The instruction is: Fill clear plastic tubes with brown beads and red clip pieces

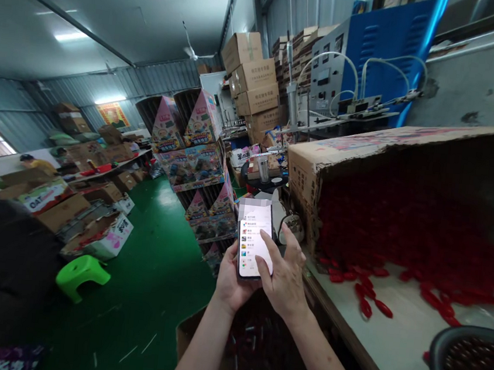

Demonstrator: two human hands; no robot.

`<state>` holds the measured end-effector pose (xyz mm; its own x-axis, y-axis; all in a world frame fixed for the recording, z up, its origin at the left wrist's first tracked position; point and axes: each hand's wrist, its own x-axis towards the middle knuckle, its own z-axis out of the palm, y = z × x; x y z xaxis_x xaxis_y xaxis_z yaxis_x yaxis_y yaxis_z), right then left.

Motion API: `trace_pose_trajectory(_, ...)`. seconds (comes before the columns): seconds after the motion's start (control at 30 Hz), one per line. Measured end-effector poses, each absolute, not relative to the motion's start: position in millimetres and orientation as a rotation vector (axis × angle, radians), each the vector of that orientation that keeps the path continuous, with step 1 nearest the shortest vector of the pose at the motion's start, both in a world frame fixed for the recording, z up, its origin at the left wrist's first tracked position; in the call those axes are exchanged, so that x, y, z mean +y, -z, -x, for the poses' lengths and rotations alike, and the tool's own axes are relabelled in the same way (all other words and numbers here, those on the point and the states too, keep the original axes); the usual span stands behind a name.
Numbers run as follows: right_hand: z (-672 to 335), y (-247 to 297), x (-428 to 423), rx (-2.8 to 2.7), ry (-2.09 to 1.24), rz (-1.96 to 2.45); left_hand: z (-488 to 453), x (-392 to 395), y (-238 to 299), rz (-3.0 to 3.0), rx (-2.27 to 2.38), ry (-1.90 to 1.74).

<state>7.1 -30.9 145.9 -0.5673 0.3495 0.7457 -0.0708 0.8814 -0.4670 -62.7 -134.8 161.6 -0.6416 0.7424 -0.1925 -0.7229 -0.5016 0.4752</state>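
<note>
A lit phone [253, 240] stands upright in front of me, its screen showing a list. My left hand [230, 280] is wrapped round its lower half from behind. My right hand [284, 271] rests against the phone's right side, with a finger on the screen and the other fingers loosely curled. Both hands hover over the gap between the green floor and the workbench [394, 336] to my right.
A cardboard box [314, 168] lies on its side on the bench, spilling several small red parts [368, 292]. A dark basin [470, 367] of parts sits bottom right. A green stool [81, 273], stacked cartons [254, 74] and a blue machine [385, 46] stand around.
</note>
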Motion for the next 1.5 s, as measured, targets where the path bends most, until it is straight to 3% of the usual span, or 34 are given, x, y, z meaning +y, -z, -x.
trace_pose_trajectory(0.4, -3.3, -149.4, -36.3, -2.094, -0.614, 0.167, 71.6, -141.4, -149.7, -0.157, 0.683, -2.189)
trace_pose_trajectory(0.67, -0.4, -155.0, -36.2, -2.13, -0.647, 0.202, 95.0, -147.8, -141.2, -0.501, 0.356, -2.027)
trace_pose_trajectory(1.17, 0.7, -155.5, -36.2, -2.125, -0.707, 0.206, 93.0, -146.2, -142.8, -0.347, 0.494, -2.13)
trace_pose_trajectory(1.5, 0.1, -146.4, -35.1, -1.951, -1.019, 0.362, 87.7, -144.6, -145.7, -0.417, 0.545, -2.074)
